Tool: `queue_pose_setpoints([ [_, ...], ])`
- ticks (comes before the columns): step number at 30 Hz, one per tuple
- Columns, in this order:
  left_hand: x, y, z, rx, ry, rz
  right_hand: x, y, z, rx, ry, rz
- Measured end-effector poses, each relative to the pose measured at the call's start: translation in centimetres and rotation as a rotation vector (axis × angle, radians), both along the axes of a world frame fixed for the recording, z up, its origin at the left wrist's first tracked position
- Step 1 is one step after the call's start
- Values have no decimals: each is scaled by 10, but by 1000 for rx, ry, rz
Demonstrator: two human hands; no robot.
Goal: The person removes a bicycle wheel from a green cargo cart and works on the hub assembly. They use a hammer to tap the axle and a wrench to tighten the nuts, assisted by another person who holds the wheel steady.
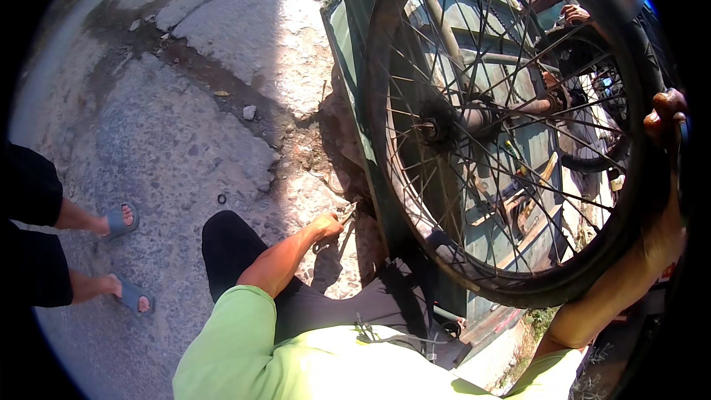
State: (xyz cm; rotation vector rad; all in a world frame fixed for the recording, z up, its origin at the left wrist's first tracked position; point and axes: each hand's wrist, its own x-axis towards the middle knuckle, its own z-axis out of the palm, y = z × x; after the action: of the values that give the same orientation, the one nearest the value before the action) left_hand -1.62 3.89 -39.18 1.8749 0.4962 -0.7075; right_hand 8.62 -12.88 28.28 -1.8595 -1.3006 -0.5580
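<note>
Spoked wheel (438, 126) with a dark tyre fills the view from 12 o'clock to 4 o'clock, its greasy hub toward 2 o'clock. From behind the hub a rusty bar (533, 106) runs toward 3 o'clock, near a second spoked wheel (592, 165) on the far side.

The right hand (668, 113) is at the 3 o'clock edge of the near tyre, its fingers bent; whether they grasp the rubber, I cannot tell. The left hand (326, 227) is just below centre, toward 7 o'clock, low over the broken ground, its fingers curled in beside a slim dark object (346, 215) too small to make out; I cannot tell if they hold it.

Behind the near wheel stands a dark green panelled structure (354, 44). Toward 1 to 2 o'clock, a co-worker's hand (575, 14) shows past the spokes. A small dark ring (221, 198) lies on the concrete (170, 148) toward 9 o'clock, and farther out that way another person stands in grey-blue sandals (133, 295).
</note>
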Motion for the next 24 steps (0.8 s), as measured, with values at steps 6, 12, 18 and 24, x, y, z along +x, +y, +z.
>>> queue_pose_setpoints([
  [6, 7, 13, 97, -456, -19, 740, -4, -20, -3, -39, -32, -81],
  [12, -7, 18, 266, -836, -533, 916, -8, -30, -6, -95, -47, -159],
  [18, -19, 5, 334, -838, -642, 862, -12, -37, -6, -133, -61, -213],
  [24, -27, -30, 357, -832, -763, 864, -13, -36, -7, -116, -36, -226],
])
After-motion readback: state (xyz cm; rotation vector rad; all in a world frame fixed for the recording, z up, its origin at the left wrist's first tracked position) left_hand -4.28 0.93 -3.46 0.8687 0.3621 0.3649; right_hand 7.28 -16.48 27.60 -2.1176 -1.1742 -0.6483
